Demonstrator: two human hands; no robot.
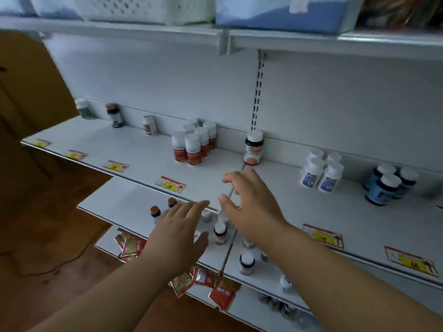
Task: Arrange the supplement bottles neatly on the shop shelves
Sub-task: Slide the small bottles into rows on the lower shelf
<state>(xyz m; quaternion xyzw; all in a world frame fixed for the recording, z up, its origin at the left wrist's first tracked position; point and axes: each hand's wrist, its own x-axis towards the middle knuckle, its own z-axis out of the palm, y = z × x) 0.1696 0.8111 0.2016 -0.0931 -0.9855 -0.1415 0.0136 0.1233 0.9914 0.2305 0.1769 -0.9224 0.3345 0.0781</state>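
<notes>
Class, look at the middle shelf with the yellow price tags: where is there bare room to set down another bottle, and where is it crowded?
Bare shelf runs from the red-label cluster left and forward to the price tags. Another gap lies between the lone pink-label bottle and the blue-label white bottles. The lower shelf under both open hands is crowded.

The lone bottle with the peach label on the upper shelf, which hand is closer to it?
Right. The right hand hovers just below the peach-label bottle; the left hand is lower and further left, over the shelf beneath.
</notes>
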